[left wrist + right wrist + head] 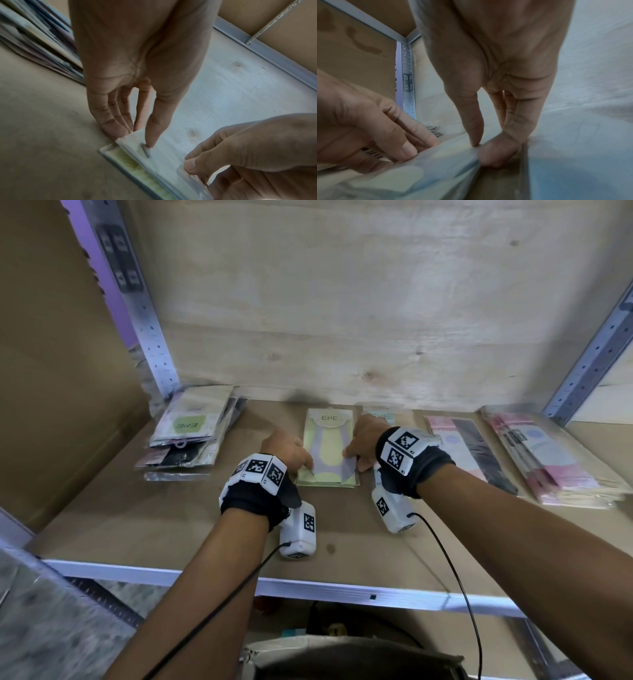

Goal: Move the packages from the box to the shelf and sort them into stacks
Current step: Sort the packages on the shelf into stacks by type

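A stack of green and yellow ENE packages lies mid-shelf. My left hand holds the top package's near left corner, thumb on top and straight fingers at its edge. My right hand pinches the near right corner, thumb above and fingers curled beneath the edge. In the left wrist view the top package sits slightly offset over the one below. The right wrist view shows the package blurred.
A loose mixed pile lies at the shelf's left by the metal upright. A blue pack lies behind my right hand, and two pink stacks lie to the right. Bare shelf board runs along the front edge.
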`<state>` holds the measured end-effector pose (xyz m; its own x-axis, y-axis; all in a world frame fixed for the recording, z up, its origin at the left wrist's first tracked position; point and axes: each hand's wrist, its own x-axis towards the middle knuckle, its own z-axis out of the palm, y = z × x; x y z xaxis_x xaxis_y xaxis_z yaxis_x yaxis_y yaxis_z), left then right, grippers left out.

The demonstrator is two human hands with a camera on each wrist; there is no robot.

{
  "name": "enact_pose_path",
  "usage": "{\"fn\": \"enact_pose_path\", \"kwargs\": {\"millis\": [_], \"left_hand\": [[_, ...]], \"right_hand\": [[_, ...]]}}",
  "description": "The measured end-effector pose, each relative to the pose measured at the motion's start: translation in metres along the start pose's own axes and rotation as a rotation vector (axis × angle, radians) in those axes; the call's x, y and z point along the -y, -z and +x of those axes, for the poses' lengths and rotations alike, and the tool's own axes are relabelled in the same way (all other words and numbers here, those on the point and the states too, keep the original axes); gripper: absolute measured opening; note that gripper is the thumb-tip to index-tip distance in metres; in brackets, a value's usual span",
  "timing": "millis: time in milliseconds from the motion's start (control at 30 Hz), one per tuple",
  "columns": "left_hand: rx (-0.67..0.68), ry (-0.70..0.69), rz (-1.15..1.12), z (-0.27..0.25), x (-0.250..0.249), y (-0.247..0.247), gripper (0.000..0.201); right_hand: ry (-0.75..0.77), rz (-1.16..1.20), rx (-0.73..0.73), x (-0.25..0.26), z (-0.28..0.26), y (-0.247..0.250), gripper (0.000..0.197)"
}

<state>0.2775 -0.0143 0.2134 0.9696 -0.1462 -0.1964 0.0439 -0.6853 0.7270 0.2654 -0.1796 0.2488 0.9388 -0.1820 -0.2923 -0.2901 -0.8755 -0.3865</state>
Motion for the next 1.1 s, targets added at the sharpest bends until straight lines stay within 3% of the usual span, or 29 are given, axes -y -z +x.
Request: {"fn": "enact_pose_path", "kwargs": {"millis": [200, 333, 400, 533, 600, 700, 767, 833, 900, 967, 1100], "left_hand": [[-0.046, 0.009, -0.046, -0.001, 0.002, 0.002, 0.019], [-0.109, -0.047, -0.016, -0.009, 0.004, 0.022, 0.016], [-0.182, -0.064, -0.058, -0.017, 0.007, 0.042, 0.016], [-0.39, -0.111, -0.188, -0.036, 0.023, 0.087, 0.005], [-0.48, -0.09, -0.267, -0.045, 0.038, 0.11, 0.012], [-0.577, -0.04, -0.323, -0.055, 0.06, 0.137, 0.019], [-0.584, -0.014, -0.341, -0.06, 0.074, 0.152, 0.013], [-0.602, 0.024, -0.31, -0.064, 0.089, 0.162, 0.014], [-0.619, 0.049, -0.256, -0.068, 0.102, 0.169, 0.018], [-0.612, 0.064, -0.245, -0.071, 0.11, 0.172, 0.02], [-0.593, -0.001, -0.23, -0.073, 0.12, 0.175, 0.029]], "right_hand": [[-0.005, -0.045, 0.005, 0.004, 0.004, -0.001, 0.031], [0.073, -0.148, -0.121, 0.011, -0.002, 0.007, 0.027], [0.133, -0.077, -0.149, 0.023, -0.003, 0.012, 0.033], [0.284, 0.167, -0.086, 0.062, -0.008, 0.011, 0.021], [0.319, 0.23, -0.053, 0.089, -0.007, 0.001, 0.021], [0.288, 0.431, 0.066, 0.132, 0.002, -0.023, 0.029], [0.255, 0.492, 0.123, 0.16, 0.008, -0.041, 0.04], [0.208, 0.548, 0.127, 0.183, 0.013, -0.06, 0.063], [0.201, 0.508, 0.096, 0.196, 0.02, -0.078, 0.073], [0.221, 0.431, 0.059, 0.2, 0.024, -0.088, 0.069], [0.163, 0.59, 0.138, 0.188, 0.025, -0.084, 0.049]]}}
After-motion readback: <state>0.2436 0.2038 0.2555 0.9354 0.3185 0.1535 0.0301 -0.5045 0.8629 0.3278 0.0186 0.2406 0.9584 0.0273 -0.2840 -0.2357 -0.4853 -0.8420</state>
